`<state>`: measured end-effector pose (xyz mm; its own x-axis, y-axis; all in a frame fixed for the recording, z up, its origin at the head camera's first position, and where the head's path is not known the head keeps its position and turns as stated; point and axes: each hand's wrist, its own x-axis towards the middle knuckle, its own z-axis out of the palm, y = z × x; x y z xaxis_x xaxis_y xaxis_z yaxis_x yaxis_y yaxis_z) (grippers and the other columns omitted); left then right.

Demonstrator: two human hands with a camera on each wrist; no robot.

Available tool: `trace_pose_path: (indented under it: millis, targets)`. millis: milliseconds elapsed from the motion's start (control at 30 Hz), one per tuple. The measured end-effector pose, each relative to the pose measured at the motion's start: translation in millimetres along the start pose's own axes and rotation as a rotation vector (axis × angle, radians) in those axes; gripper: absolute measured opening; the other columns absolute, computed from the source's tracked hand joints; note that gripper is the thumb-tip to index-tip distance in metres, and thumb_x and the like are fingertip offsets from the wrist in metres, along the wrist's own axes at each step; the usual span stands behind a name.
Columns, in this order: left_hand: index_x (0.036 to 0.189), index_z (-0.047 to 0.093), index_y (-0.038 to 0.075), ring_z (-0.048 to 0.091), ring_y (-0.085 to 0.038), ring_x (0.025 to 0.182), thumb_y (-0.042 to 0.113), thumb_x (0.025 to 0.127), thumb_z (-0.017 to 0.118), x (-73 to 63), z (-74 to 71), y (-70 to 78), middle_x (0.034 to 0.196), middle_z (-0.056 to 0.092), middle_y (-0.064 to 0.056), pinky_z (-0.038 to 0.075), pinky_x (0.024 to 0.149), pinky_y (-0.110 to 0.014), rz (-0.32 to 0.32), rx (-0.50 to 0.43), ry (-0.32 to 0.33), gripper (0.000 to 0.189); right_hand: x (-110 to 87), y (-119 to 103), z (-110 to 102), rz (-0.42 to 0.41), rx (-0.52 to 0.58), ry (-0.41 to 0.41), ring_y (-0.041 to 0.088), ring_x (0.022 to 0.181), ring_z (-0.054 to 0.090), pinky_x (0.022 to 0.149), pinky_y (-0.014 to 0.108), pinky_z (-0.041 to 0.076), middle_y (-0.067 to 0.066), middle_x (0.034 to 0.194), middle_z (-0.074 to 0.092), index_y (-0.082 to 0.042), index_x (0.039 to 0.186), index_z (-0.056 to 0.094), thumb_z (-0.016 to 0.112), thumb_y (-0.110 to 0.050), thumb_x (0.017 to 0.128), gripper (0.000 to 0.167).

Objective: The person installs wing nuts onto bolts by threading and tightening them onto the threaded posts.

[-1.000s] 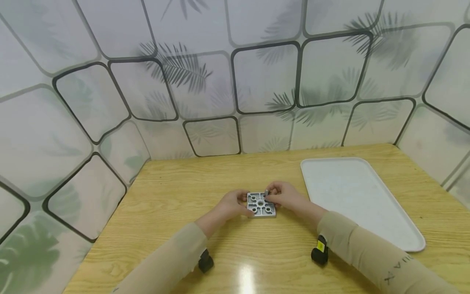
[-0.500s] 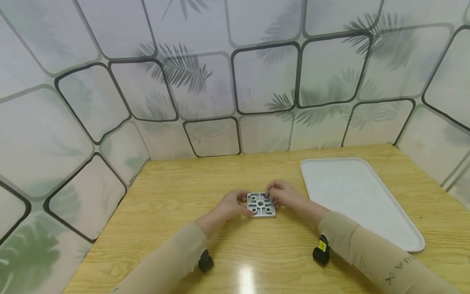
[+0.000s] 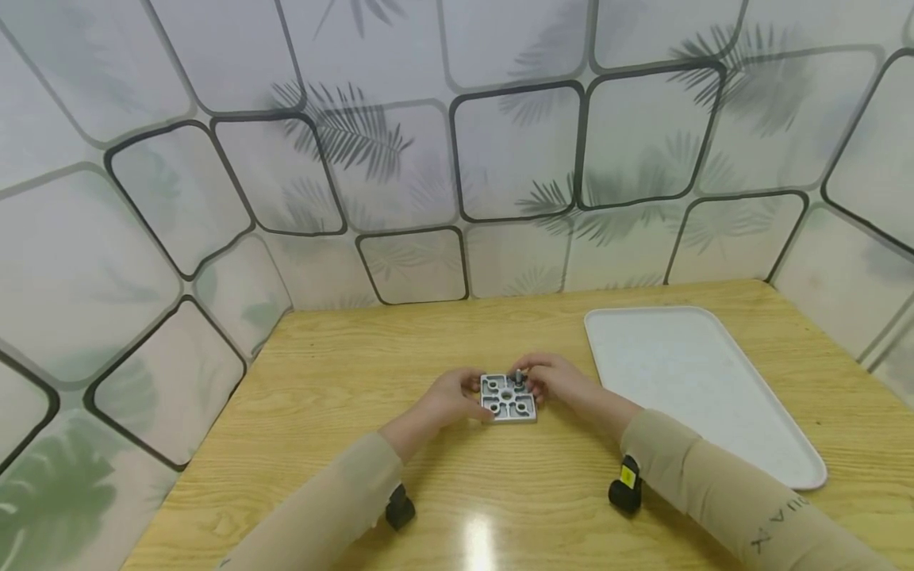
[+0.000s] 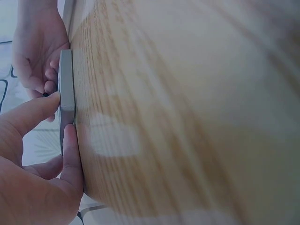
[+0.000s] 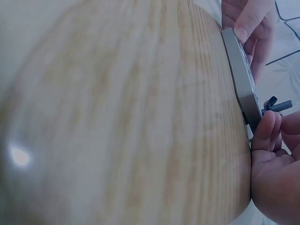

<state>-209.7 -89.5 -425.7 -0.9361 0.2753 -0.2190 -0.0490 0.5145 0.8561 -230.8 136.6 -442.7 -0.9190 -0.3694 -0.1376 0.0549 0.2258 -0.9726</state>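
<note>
A square grey metal plate [image 3: 505, 406] with ribs and round holes lies on the table, ribbed face up. My left hand [image 3: 451, 395] grips its left side, thumb on the top face and fingers along the edge, as the left wrist view also shows. At the plate's far right hole a threaded bolt [image 5: 282, 106] stands up, with a dark wing nut [image 5: 270, 101] low on it. My right hand [image 3: 560, 381] is around this corner, its fingers at the wing nut and the index finger reaching behind the bolt. Part of the nut is hidden by the fingers.
A white rectangular tray [image 3: 703, 396] lies on the wooden table [image 3: 357, 349] to the right, close to my right forearm. Patterned wall covering [image 3: 514, 262] rises behind the table and at both sides. Black wrist cameras [image 3: 401, 507] hang under the sleeves.
My right thumb has drawn back from over the plate, and the index finger has moved left behind the bolt, which shows more now. Plate and left hand have stayed in place.
</note>
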Motion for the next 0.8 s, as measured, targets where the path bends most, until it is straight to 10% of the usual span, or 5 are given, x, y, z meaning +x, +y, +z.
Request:
trace_pose_path:
  millis: [800]
  targets:
    - [0.147,0.057,-0.004,0.062,-0.018,0.097,-0.003,0.079,0.088,-0.1,-0.3,1.6,0.122,0.067,-0.014,0.056,0.088,-0.027,-0.004,-0.010,-0.005,0.074,0.6,-2.1,-1.5,0.044,-0.051,0.005,0.009,0.072,0.052,0.061,0.018,0.049,0.000,0.083,0.059,0.008,0.131,0.069,0.045,-0.002,0.095,0.044]
